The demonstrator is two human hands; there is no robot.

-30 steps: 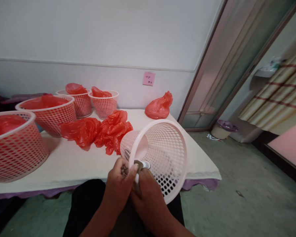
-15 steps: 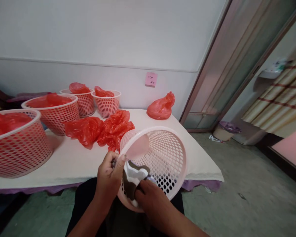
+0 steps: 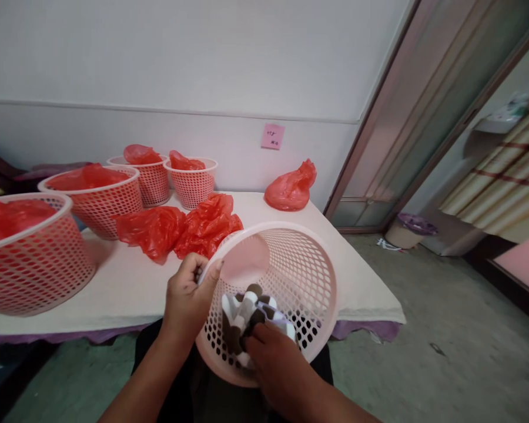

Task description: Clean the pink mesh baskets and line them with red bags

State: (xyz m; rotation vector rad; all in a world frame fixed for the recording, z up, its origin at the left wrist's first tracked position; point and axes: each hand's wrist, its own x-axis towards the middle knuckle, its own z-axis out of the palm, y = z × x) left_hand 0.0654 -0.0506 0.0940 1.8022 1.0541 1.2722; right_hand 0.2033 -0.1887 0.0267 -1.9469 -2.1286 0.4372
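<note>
A pink plastic basket (image 3: 311, 282) with a holed wall lies tilted over my lap, its mouth facing me. My left hand (image 3: 189, 296) is closed on the left of its rim, thumb on the inside. Down in the basket are several white and brown socks (image 3: 247, 311), bunched together, with bits of pale purple. My right hand (image 3: 273, 358) reaches in over the near rim, its fingers curled into the socks. The fingertips are partly hidden among the cloth.
Crumpled red plastic bags (image 3: 207, 226) lie behind the basket on the white-covered table (image 3: 123, 288). Baskets with red bags, such as one basket (image 3: 30, 264), stand on the left. A knotted red bag (image 3: 291, 187) sits by the wall under a pink note (image 3: 272, 136). A bin (image 3: 408, 231) stands on the floor.
The socks have gone from a spread piece near the left rim to a bunch lower in the basket. My left hand and the basket's left rim have shifted slightly left.
</note>
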